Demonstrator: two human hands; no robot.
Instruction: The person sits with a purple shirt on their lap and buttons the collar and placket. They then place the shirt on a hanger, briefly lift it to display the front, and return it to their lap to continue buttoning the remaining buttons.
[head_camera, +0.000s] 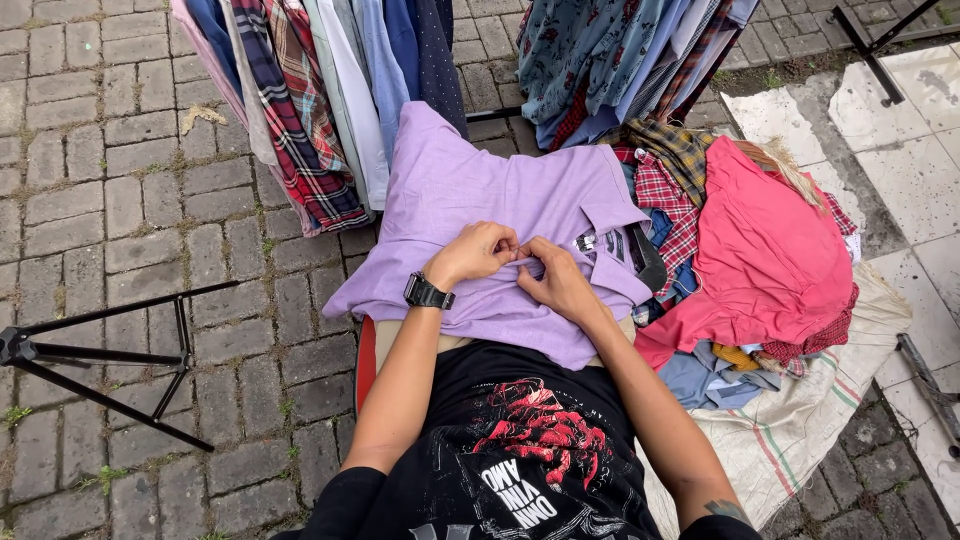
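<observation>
A lilac collared shirt (470, 195) lies spread over a small board on my lap, collar to the right. My left hand (478, 250), with a black watch on the wrist, pinches the shirt's front edge with closed fingers. Right beside it, touching, my right hand (553, 280) grips the same edge of cloth. What sits between the fingertips is hidden by the fingers.
A heap of clothes (760, 250), topped by a pink-red garment, lies on a woven sack (800, 420) at the right. Hanging shirts (330, 90) crowd a rack ahead, more hanging shirts (620, 60) beside it. A black tripod (110, 350) stands on the brick paving at left.
</observation>
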